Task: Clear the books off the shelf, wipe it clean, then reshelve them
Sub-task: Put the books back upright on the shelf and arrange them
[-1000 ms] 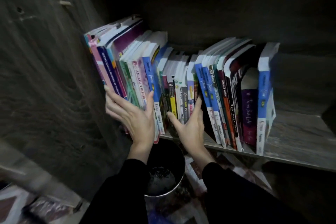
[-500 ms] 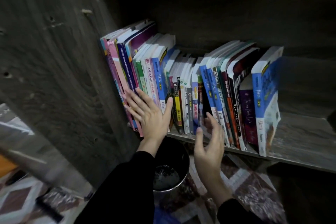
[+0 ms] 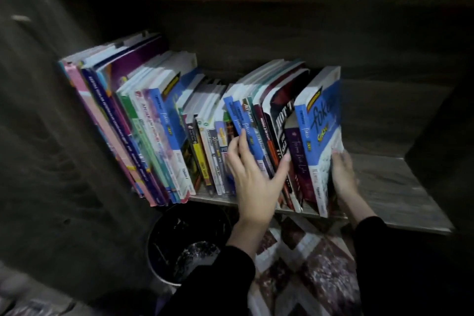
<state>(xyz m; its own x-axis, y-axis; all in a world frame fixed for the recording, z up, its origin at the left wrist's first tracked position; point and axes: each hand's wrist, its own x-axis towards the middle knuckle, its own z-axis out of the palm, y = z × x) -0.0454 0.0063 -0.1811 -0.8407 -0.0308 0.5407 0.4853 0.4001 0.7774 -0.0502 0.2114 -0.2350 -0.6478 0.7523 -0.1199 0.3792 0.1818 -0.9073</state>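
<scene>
Under shelf (image 3: 384, 187): bin (image 3: 164, 236), contents unclear; books (image 3: 166, 136) shelved; L fingers (image 3: 243, 151) spread, R fingers (image 3: 341, 159) blurred.

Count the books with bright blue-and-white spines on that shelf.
4 blue books: one left of centre, two side by side by the left hand, one at the right end, touched by the right hand. Others may be hidden.

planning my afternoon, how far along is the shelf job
Nothing looks done yet: the books stand in a row on the shelf. In hand: the left hand lies on the spines and the right hand against the end blue book, probably bracketing a batch to lift. Left: clearing, wiping, reshelving.
</scene>
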